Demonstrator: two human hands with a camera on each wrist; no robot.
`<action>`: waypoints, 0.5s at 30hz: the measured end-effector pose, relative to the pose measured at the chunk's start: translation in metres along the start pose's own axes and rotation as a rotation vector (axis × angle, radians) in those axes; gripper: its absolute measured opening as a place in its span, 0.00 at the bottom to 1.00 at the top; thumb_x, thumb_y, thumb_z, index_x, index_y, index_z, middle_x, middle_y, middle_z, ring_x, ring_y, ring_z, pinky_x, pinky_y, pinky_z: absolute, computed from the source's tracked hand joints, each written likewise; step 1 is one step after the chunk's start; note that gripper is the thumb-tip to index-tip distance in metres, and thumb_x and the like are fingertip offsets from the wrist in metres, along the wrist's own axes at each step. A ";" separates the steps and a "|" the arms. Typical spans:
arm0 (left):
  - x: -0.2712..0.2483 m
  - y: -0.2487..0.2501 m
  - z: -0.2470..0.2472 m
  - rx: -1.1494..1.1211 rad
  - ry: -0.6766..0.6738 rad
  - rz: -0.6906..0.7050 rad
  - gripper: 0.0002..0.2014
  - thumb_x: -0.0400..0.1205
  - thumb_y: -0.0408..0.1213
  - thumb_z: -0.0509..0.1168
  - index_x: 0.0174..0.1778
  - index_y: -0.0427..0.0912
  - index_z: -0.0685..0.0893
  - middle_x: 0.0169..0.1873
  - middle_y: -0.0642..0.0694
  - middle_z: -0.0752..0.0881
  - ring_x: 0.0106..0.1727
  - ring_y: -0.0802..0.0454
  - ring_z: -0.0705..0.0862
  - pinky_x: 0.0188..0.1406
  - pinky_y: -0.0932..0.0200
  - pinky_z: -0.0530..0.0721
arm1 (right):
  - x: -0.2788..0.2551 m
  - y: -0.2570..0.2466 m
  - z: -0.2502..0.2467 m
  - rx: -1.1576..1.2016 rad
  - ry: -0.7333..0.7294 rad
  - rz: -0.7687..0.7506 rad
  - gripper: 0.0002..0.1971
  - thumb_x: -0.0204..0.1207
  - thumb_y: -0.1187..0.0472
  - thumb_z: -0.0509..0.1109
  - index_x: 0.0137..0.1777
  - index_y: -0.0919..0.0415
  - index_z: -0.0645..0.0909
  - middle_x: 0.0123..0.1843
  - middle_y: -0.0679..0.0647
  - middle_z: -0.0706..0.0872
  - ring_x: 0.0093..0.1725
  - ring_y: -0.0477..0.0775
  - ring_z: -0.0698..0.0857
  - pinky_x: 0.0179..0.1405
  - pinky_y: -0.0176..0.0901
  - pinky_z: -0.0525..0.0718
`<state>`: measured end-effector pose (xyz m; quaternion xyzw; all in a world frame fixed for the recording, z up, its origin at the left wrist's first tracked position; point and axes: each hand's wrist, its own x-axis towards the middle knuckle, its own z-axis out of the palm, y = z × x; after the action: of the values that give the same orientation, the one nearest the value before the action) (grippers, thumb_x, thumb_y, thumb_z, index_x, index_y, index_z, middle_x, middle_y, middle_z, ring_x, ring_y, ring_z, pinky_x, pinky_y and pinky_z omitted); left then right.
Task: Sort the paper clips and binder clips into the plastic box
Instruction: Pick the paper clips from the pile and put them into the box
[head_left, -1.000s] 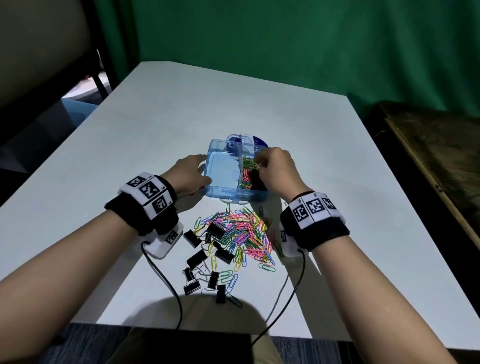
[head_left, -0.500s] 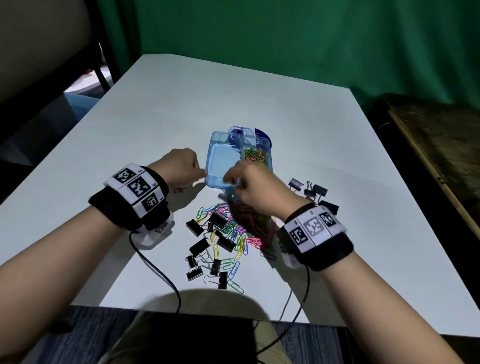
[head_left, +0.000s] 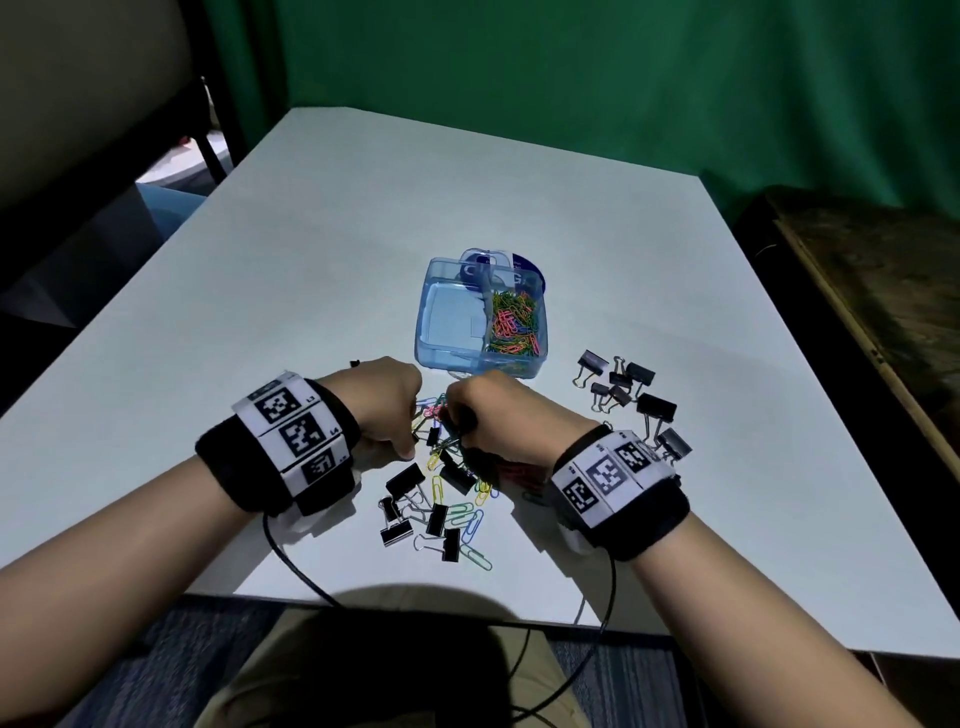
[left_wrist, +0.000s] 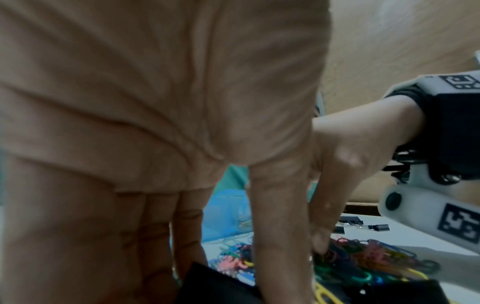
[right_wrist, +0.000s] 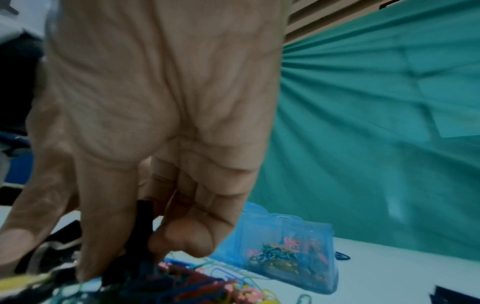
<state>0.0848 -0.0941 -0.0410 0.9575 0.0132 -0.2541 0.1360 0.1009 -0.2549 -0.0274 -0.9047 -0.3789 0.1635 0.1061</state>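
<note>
The blue plastic box (head_left: 435, 347) stands open mid-table; its right compartment holds coloured paper clips (head_left: 514, 325) and its left one is bare. A mixed pile of paper clips and black binder clips (head_left: 447, 493) lies in front of it. Both hands are down in the pile's far end. My right hand (head_left: 457, 431) pinches a black binder clip (right_wrist: 141, 222) between its fingers. The fingers and thumb of my left hand (left_wrist: 228, 263) point down round another black binder clip (left_wrist: 215, 283); their tips are hidden, so a grip is unclear.
A loose group of black binder clips (head_left: 623, 395) lies right of the box. Cables run from both wrists over the table's near edge (head_left: 415, 605). A dark wooden bench (head_left: 883, 291) stands to the right, a green curtain (head_left: 571, 78) behind.
My right hand has come back from the box's right compartment to the pile. My left hand has let go of the box's side and dropped into the pile too.
</note>
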 end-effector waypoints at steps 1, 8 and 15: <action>0.001 0.000 0.001 -0.009 0.011 0.001 0.16 0.62 0.41 0.80 0.35 0.37 0.83 0.31 0.44 0.86 0.35 0.47 0.83 0.34 0.60 0.78 | -0.003 0.002 -0.003 0.056 -0.001 0.019 0.05 0.69 0.69 0.72 0.42 0.61 0.80 0.43 0.57 0.83 0.45 0.58 0.80 0.37 0.44 0.73; -0.002 -0.003 -0.004 -0.066 0.073 0.045 0.13 0.67 0.36 0.77 0.44 0.35 0.87 0.43 0.40 0.90 0.42 0.47 0.86 0.40 0.58 0.83 | -0.042 0.048 -0.029 0.357 0.252 0.340 0.06 0.66 0.68 0.78 0.42 0.63 0.84 0.39 0.56 0.85 0.40 0.53 0.81 0.39 0.39 0.77; 0.001 -0.016 -0.027 -0.090 0.261 -0.016 0.06 0.68 0.31 0.74 0.39 0.42 0.86 0.39 0.43 0.90 0.39 0.47 0.87 0.34 0.60 0.83 | -0.053 0.105 -0.023 0.233 0.385 0.658 0.09 0.68 0.71 0.70 0.39 0.56 0.81 0.44 0.60 0.86 0.48 0.63 0.84 0.35 0.39 0.70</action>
<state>0.0974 -0.0712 -0.0228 0.9751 0.0499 -0.1278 0.1739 0.1427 -0.3675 -0.0279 -0.9737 -0.0209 0.0580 0.2192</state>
